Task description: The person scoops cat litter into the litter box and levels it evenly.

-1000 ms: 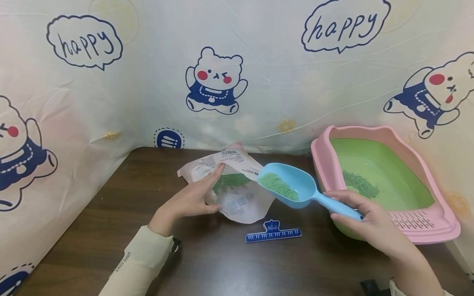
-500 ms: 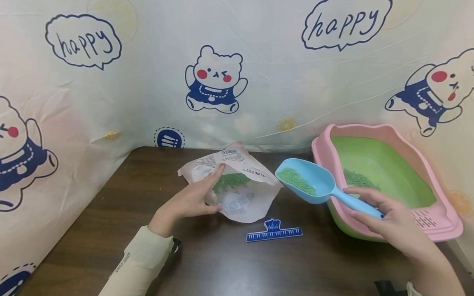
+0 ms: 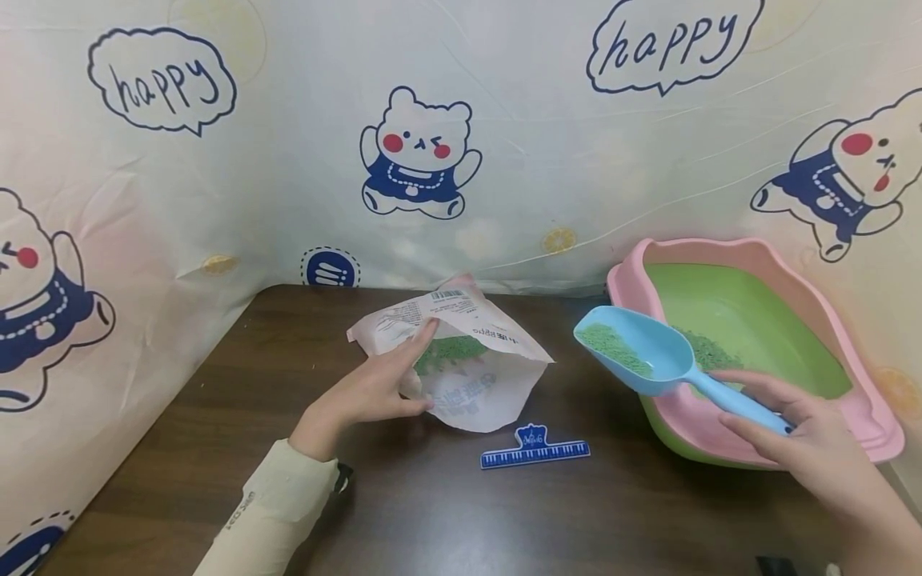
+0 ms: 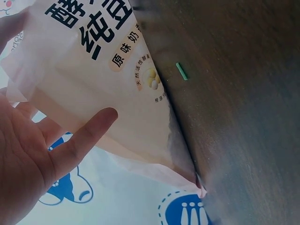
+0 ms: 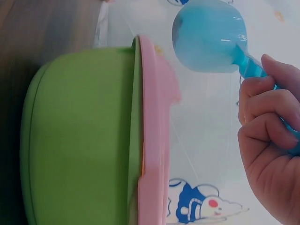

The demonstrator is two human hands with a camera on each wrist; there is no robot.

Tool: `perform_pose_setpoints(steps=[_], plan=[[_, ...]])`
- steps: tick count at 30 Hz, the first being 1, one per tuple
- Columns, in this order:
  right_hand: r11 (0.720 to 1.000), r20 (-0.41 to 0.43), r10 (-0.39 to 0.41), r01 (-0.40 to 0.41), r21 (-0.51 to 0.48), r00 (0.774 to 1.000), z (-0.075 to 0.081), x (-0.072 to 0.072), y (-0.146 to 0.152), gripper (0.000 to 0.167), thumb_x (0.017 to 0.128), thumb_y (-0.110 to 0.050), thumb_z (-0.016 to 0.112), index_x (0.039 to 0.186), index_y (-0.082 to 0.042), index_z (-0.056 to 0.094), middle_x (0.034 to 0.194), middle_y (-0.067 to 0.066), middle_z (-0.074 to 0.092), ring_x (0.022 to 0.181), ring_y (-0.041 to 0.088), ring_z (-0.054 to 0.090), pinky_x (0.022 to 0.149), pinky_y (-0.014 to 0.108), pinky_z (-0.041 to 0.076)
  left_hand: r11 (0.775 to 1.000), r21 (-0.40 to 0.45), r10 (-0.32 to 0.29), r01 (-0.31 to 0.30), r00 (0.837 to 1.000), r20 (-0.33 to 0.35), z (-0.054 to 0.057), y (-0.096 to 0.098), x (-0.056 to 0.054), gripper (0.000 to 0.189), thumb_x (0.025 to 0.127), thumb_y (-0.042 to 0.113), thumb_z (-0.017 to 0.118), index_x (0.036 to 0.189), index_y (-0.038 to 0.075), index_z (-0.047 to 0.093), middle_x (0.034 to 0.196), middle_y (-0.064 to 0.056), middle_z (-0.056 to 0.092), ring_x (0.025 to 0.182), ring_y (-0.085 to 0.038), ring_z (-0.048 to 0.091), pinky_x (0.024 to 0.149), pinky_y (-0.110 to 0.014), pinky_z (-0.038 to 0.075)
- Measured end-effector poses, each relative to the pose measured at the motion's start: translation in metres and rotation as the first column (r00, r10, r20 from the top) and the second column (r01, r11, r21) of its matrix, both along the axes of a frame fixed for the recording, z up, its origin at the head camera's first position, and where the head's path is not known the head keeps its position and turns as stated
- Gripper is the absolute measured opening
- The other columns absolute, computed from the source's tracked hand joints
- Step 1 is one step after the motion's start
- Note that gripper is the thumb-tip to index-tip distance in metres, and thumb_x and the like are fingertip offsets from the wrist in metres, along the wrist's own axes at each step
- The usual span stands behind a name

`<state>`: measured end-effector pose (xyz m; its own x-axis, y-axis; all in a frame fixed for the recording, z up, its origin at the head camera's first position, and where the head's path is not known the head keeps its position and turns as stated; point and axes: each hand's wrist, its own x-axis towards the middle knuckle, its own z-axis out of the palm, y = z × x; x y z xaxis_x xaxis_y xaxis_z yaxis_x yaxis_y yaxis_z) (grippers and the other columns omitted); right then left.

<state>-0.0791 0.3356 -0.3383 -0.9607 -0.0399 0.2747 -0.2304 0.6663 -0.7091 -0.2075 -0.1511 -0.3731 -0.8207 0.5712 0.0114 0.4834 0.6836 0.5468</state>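
In the head view my left hand [image 3: 370,388] holds the near left side of the open mouth of a pale printed bag [image 3: 497,392], which lies on the table. Green litter pellets [image 3: 450,352] show inside it. One finger [image 4: 89,133] stretches along the bag's outer face in the left wrist view. My right hand [image 3: 799,424] grips the handle of a light blue scoop [image 3: 666,360], loaded with green pellets. That scoop hangs over the left rim of a pink and green litter box [image 3: 749,440]; a patch of pellets [image 3: 706,350] lies on the box floor.
A blue clip with a piano-key pattern [image 3: 535,450] lies on the dark wood table [image 3: 432,512], in front of the bag. Patterned cloth [image 3: 288,160] hangs behind the table. One green pellet [image 4: 182,71] rests on the wood beside the bag.
My right hand has carried the loaded scoop rightward, from the bag's mouth to the litter box's left rim. The left hand has stayed at the bag.
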Motion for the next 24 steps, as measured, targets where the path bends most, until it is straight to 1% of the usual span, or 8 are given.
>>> perform_pose_setpoints(steps=[3,6,9,13,16,20,22,24], plan=[[0.999,-0.002,-0.041,0.041,0.005,0.999,-0.002,0.003,0.009,0.047,0.089,-0.007,0.072,0.133,-0.013,0.061,0.104,-0.020,0.064,0.075,0.005,0.054,0.056,0.019,0.045,1.000,-0.001,0.001,-0.001,1.000,0.001,0.001,0.000,0.001,0.107,0.085,0.028,0.077,0.160,0.036,0.000,0.167,0.004,0.018,0.122,-0.027,0.053,0.107,-0.044,0.047],[0.998,0.010,-0.063,0.062,0.025,0.998,-0.002,0.005,0.019,0.048,0.089,-0.008,0.073,0.135,-0.015,0.061,0.100,-0.023,0.064,0.072,0.005,0.055,0.056,0.019,0.045,1.000,0.001,0.001,-0.001,1.000,0.001,0.001,0.000,0.001,0.107,0.085,0.028,0.077,0.159,0.036,-0.001,0.167,0.004,0.018,0.122,-0.027,0.053,0.107,-0.044,0.047],[0.997,-0.009,-0.066,0.066,0.028,0.998,-0.002,0.007,0.027,0.048,0.089,-0.006,0.072,0.135,-0.014,0.061,0.096,-0.024,0.065,0.070,0.005,0.054,0.054,0.020,0.044,1.000,0.003,0.001,-0.001,1.000,-0.002,0.000,0.000,0.001,0.108,0.085,0.028,0.077,0.159,0.037,0.000,0.167,0.005,0.018,0.121,-0.027,0.053,0.107,-0.044,0.048],[0.995,-0.040,-0.093,0.092,-0.027,0.995,-0.003,0.010,0.034,0.048,0.088,0.001,0.071,0.133,-0.012,0.062,0.085,-0.021,0.065,0.061,0.009,0.049,0.047,0.025,0.036,1.000,0.003,0.000,0.000,1.000,-0.008,0.000,0.000,0.001,0.108,0.085,0.028,0.077,0.159,0.036,0.000,0.167,0.005,0.018,0.122,-0.027,0.053,0.107,-0.044,0.047],[0.993,-0.067,-0.095,0.090,-0.072,0.993,-0.005,0.013,0.040,0.053,0.086,0.007,0.069,0.134,-0.013,0.061,0.086,-0.022,0.066,0.061,0.006,0.050,0.047,0.026,0.036,1.000,0.007,-0.001,0.001,1.000,-0.004,-0.001,-0.001,0.001,0.108,0.085,0.028,0.077,0.159,0.036,0.000,0.167,0.005,0.017,0.123,-0.027,0.053,0.108,-0.044,0.046],[0.990,-0.125,-0.093,0.078,-0.122,0.988,-0.010,0.014,0.047,0.057,0.084,0.015,0.066,0.133,-0.012,0.062,0.094,-0.023,0.069,0.068,0.000,0.054,0.050,0.023,0.038,1.000,0.014,-0.001,0.000,1.000,0.006,-0.001,-0.001,0.002,0.108,0.085,0.027,0.077,0.159,0.037,0.000,0.167,0.005,0.018,0.121,-0.027,0.053,0.107,-0.044,0.048],[0.987,-0.144,-0.105,0.086,-0.132,0.984,-0.012,0.014,0.050,0.057,0.083,0.017,0.065,0.133,-0.011,0.063,0.091,-0.023,0.069,0.067,0.001,0.053,0.049,0.025,0.035,1.000,0.014,0.002,-0.002,1.000,0.006,-0.001,-0.001,0.002,0.108,0.085,0.027,0.077,0.159,0.037,0.000,0.166,0.004,0.019,0.121,-0.027,0.053,0.106,-0.043,0.048],[0.986,-0.141,-0.117,0.099,-0.131,0.983,-0.014,0.015,0.055,0.057,0.084,0.017,0.064,0.134,-0.012,0.062,0.089,-0.023,0.068,0.065,0.002,0.051,0.048,0.027,0.032,1.000,0.013,0.004,-0.004,1.000,0.005,-0.001,-0.001,0.002,0.108,0.085,0.026,0.077,0.159,0.036,0.000,0.166,0.004,0.019,0.121,-0.027,0.054,0.106,-0.044,0.048]])
